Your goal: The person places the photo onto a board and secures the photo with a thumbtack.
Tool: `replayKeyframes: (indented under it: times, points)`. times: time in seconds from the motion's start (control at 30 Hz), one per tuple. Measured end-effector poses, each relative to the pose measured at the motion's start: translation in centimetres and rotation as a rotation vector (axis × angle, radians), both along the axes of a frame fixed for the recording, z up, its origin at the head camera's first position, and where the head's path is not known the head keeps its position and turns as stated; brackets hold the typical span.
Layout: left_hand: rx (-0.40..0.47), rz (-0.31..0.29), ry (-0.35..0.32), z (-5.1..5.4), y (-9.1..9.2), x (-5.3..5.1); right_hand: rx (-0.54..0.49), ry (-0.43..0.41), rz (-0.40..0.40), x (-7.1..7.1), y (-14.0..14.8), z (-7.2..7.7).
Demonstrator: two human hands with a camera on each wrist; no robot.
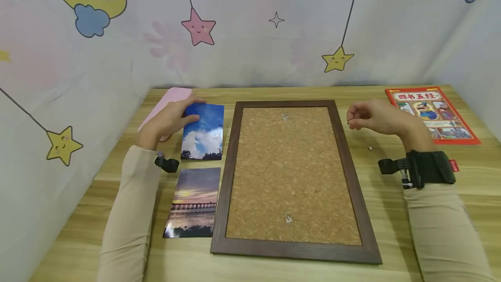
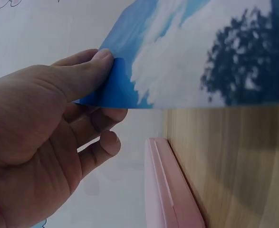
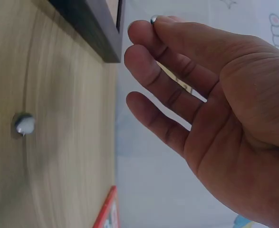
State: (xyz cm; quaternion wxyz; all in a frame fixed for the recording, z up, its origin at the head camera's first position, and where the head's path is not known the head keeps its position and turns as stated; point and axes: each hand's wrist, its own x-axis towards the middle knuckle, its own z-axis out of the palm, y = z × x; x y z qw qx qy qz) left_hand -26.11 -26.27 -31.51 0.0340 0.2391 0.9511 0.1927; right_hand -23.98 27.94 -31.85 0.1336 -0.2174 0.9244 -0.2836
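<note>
My left hand (image 1: 170,119) pinches a photo of blue sky and clouds (image 1: 203,132) near its top left corner, thumb on the printed side. In the left wrist view the photo (image 2: 177,57) is lifted off the table. My right hand (image 1: 377,116) pinches a small silvery thumbtack (image 3: 154,19) between thumb and index finger, to the right of the corkboard. Another thumbtack (image 1: 370,148) lies on the table below that hand, its shiny round head clear in the right wrist view. A brown-framed corkboard (image 1: 293,173) lies flat between the hands.
A sunset pier photo (image 1: 193,206) lies left of the corkboard. Behind my left hand is a pink case-like object (image 1: 172,95), partly hidden. A red illustrated book (image 1: 442,116) lies at the back right. A patterned curtain (image 1: 250,55) hangs behind the wooden table.
</note>
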Motion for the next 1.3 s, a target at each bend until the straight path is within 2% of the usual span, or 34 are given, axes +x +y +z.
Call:
replayKeyframes:
  times: [0.13,0.3,0.4,0.63,0.83,1.0,1.23,1.3]
  points:
    - [0.002,-0.010,-0.009,-0.1,0.0,-0.3,0.008,0.017,0.008,-0.3,-0.7,0.3]
    - [0.015,-0.022,-0.016,0.0,0.0,-0.4,-0.008,-0.003,0.024,-0.9,-1.4,0.6]
    - [0.033,-0.037,-0.007,0.5,0.1,-0.3,-0.010,-0.009,0.030,-1.1,-1.6,0.8]
    - [0.055,-0.063,-0.032,2.0,0.9,-0.2,-0.003,0.000,0.032,-1.1,-1.8,1.2]
    - [0.075,-0.067,-0.028,2.7,1.6,-0.4,-0.012,0.003,0.048,-1.1,-2.0,1.4]
    - [0.107,-0.058,-0.051,2.7,2.3,-0.5,-0.005,0.001,0.057,-1.3,-2.2,1.4]
    - [0.141,-0.040,-0.128,2.3,3.6,-0.9,-0.025,-0.013,0.068,-1.9,-2.9,1.8]
    - [0.148,-0.041,-0.126,2.2,3.9,-1.0,-0.021,-0.007,0.066,-2.0,-3.1,2.0]
